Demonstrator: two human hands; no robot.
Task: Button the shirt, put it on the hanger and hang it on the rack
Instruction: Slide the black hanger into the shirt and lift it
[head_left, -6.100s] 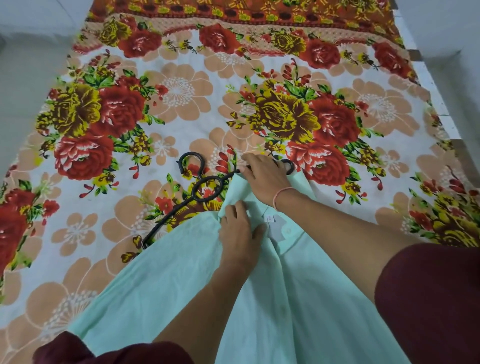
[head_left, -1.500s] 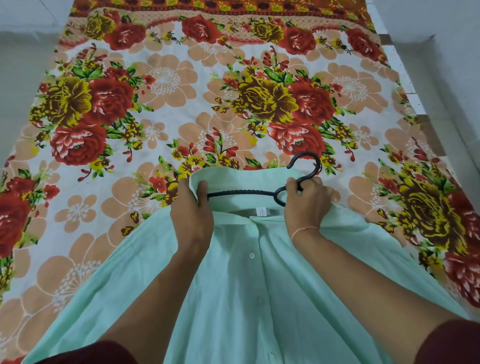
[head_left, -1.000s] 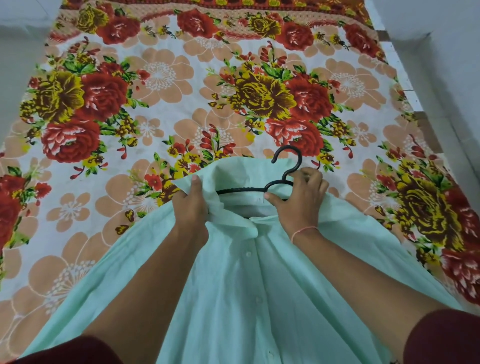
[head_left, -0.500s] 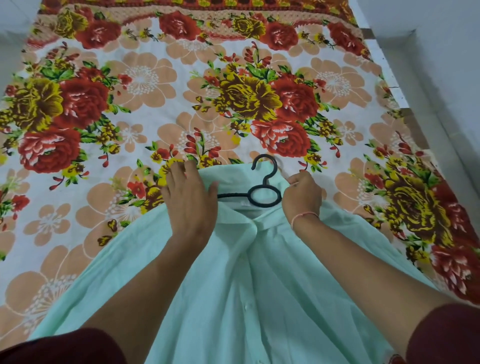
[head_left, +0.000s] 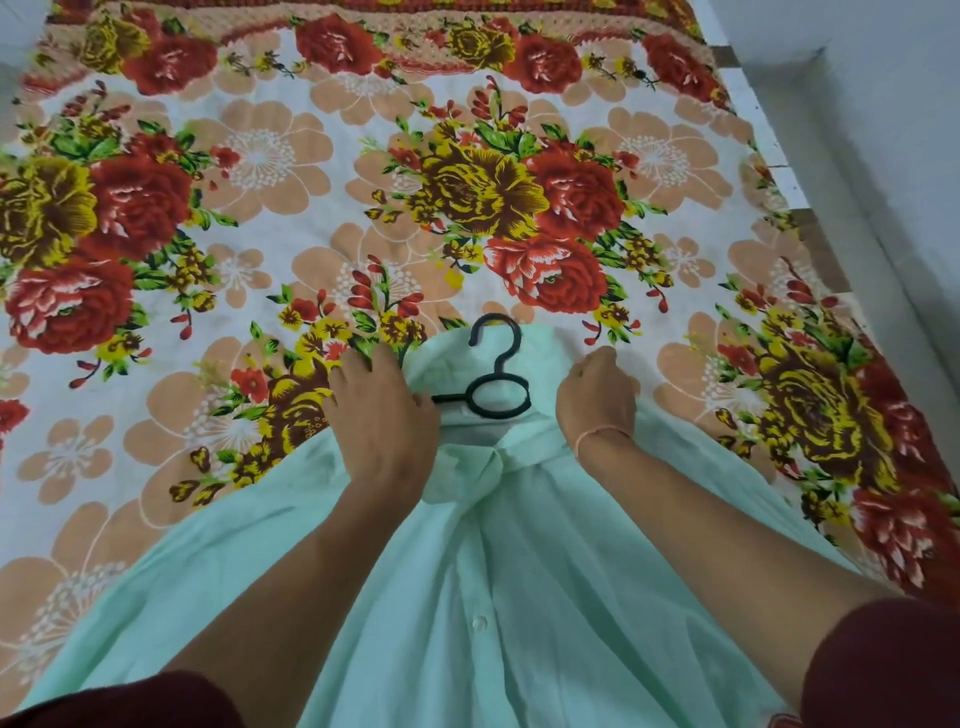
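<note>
From the head camera, the shirt (head_left: 519, 597) was a pale mint green, thin and softly creased. It lay front up on a floral bedsheet (head_left: 270, 156) printed with red and yellow roses and peach blossoms. Its body fanned out wide towards the bottom of the frame, and its neck pointed away from the person. The front placket ran down the middle and was closed where it showed, with one small white button (head_left: 479, 622) plainly visible on it. The collar (head_left: 519, 441) was rumpled and partly folded over.

A black hanger (head_left: 500, 414) sat inside the neck opening. Its hook and the ring below it lay exposed on the inner back of the shirt, and one thin arm ran left under the fabric.

The left hand (head_left: 382, 415) lay palm down on the shirt's left shoulder, its fingertips reaching over the cloth's edge onto the bedsheet. Whether it gripped the fabric could not be told. The right hand (head_left: 597, 400) was at the right shoulder just beside the hanger's ring, knuckles up and fingers curled into the cloth, holding the shirt. A thin pink bracelet (head_left: 605, 431) circled that wrist. Dark maroon sleeves (head_left: 883, 665) showed at the lower corners.
</note>
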